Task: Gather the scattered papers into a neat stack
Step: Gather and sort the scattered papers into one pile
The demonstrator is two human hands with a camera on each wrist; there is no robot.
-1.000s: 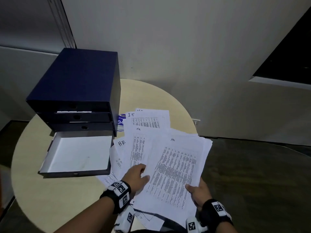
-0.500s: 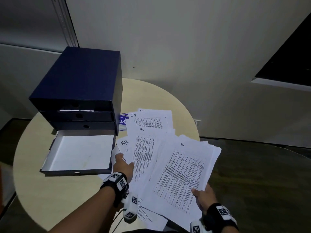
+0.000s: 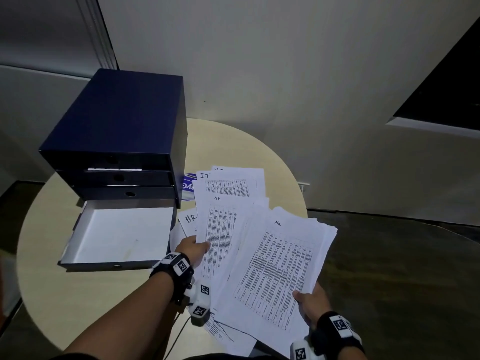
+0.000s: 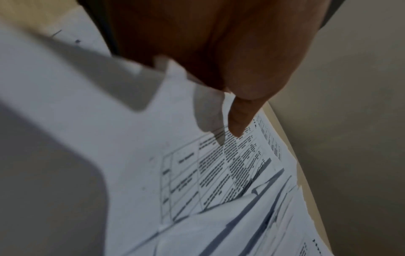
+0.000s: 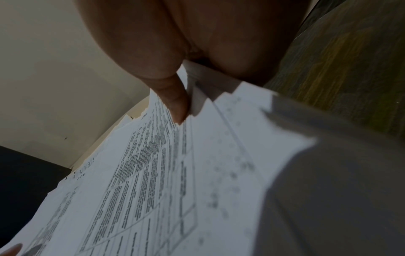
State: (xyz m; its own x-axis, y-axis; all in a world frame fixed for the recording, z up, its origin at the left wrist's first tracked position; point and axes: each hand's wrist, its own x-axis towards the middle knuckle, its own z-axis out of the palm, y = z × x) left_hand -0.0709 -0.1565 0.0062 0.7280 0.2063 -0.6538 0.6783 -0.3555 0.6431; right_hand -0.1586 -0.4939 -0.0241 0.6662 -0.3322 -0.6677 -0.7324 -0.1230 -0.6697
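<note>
Gathering printed papers on a round table, both hands gripping sheets.

At the table's right edge, the right hand [image 3: 310, 304] pinches the near corner of a thick sheaf [image 3: 280, 266], thumb on top. The left hand [image 3: 191, 249] clamps the near-left edge of a sheet marked HR [image 3: 220, 229] on the scattered papers [image 3: 231, 185]. A blue drawer box [image 3: 122, 131], bottom drawer [image 3: 122, 232] open, sits at the left.

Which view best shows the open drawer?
The head view: the open drawer shows whole, pulled out below the blue box, its white inside bare. The left wrist view shows only papers under the left hand; the right wrist view shows the right hand gripping papers. Neither shows the drawer.
</note>
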